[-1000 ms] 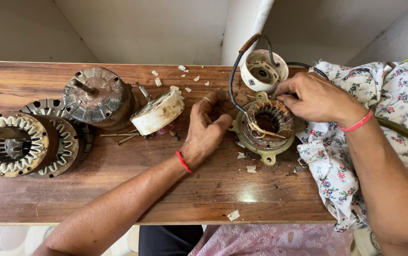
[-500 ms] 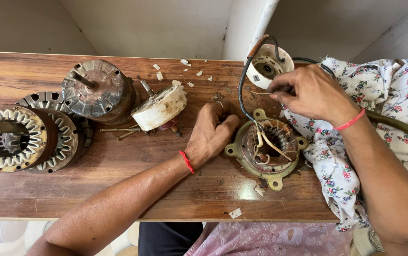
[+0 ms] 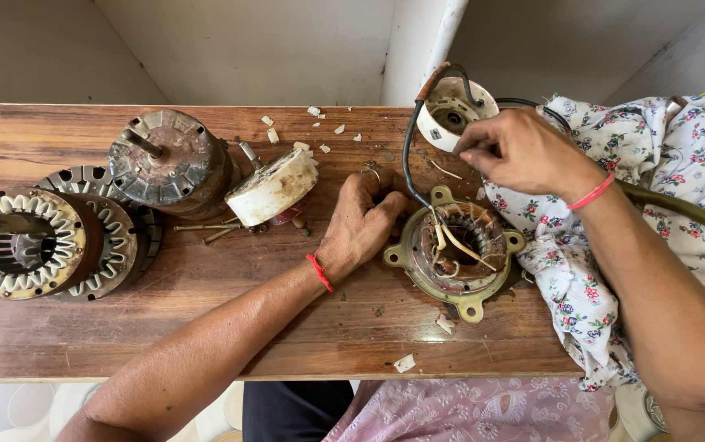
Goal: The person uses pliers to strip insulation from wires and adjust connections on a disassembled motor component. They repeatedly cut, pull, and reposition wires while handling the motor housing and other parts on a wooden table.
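A round brass-coloured motor stator point(image 3: 457, 255) with copper windings lies on the wooden table point(image 3: 205, 327), right of centre. My left hand point(image 3: 362, 223) rests curled against its left rim, fingers closed on the housing edge. My right hand point(image 3: 523, 152) hovers above and behind the stator, pinching thin wires that run down into the windings. A black cable point(image 3: 408, 155) arcs from the stator up to a white round cap point(image 3: 454, 113) just left of my right hand. Both wrists wear red thread bands.
At the left lie a large stator with white-wrapped coils point(image 3: 23, 242), a rusty motor body with a shaft point(image 3: 169, 164), and a white cylindrical part point(image 3: 274, 188). Loose screws point(image 3: 213, 229) and white chips point(image 3: 320, 131) litter the table. A floral cloth point(image 3: 655, 196) covers the right end.
My right hand has risen away from the stator towards the white cap, drawing the wires up. My left hand has stayed at the stator's left rim. The view shifted slightly.
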